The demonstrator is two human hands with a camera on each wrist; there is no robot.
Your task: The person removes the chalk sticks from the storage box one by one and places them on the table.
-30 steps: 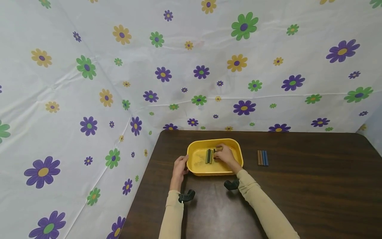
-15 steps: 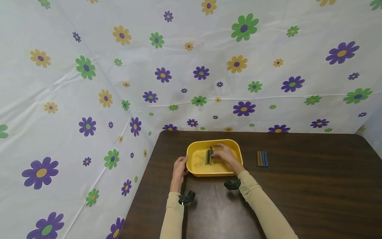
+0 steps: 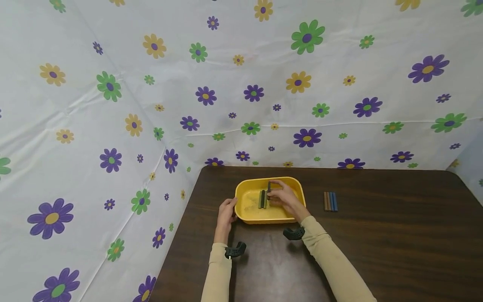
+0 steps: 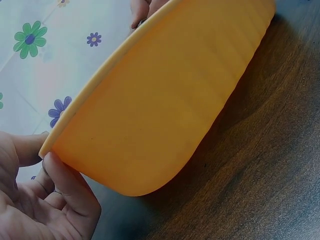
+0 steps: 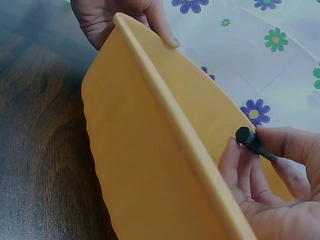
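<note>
A yellow plastic tub (image 3: 279, 214) stands near the table's back edge. My left hand (image 3: 226, 212) pinches its left rim, with the thumb and fingers on either side of the lip in the left wrist view. My right hand (image 3: 284, 197) reaches over the tub's front wall and pinches a dark green stick (image 5: 246, 136) with a faceted end between thumb and fingers. Just left of that hand, several olive and dark green sticks (image 3: 262, 199) lie side by side on the tub floor. Yellowish dust (image 3: 250, 202) marks the floor to their left.
On the table to the right of the tub, several brown and blue sticks (image 3: 330, 201) lie in a row. The dark wood table (image 3: 396, 226) meets a white flowered cloth (image 3: 324, 96) at its back and left. Each wrist wears a black device (image 3: 235, 250).
The dark stick in my right hand has shifted left toward the row, then slightly back right, and points away from me now. My left hand stays on the rim.
</note>
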